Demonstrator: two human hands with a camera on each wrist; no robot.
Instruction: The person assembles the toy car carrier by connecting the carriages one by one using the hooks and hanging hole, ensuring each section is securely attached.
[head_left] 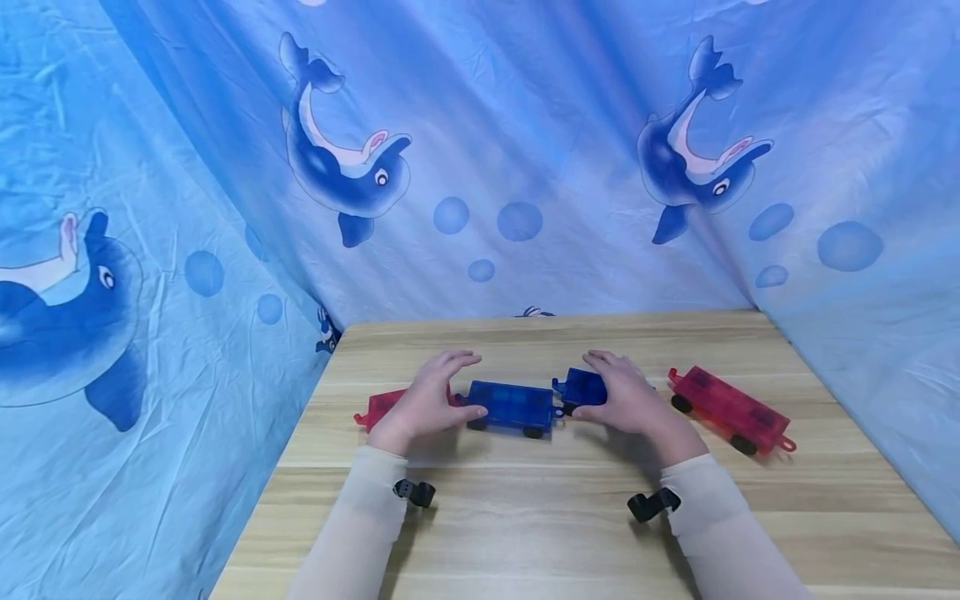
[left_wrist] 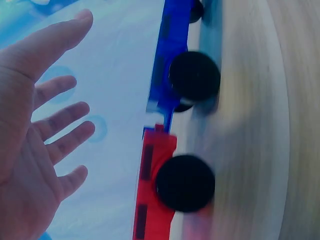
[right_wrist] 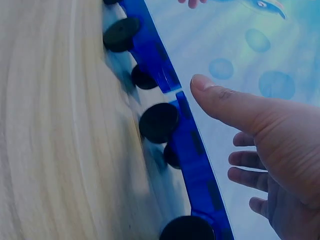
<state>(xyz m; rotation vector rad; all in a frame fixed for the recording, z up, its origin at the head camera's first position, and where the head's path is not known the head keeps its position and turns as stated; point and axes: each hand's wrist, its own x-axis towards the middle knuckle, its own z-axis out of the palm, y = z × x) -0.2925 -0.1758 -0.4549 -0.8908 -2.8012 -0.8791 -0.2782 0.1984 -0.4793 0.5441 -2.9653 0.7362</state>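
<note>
Left hand (head_left: 433,396) wide above left red wagon (head_left: 384,405); right hand (head_left: 628,398) likewise above right blue wagon (head_left: 583,387), hook (head_left: 557,386) apparently unlinked.

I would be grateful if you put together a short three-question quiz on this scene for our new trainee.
1. Count: how many toy train cars are visible on the wooden table, and how many are there of each colour?
2. About the left hand, true or false: it is gripping a car.
3. Choose: in the head view, what colour is the car partly hidden by the right hand? A) red B) blue C) green

Key:
1. Four: two red cars and two blue.
2. False; the left wrist view shows its fingers holding nothing.
3. B, blue.
</note>
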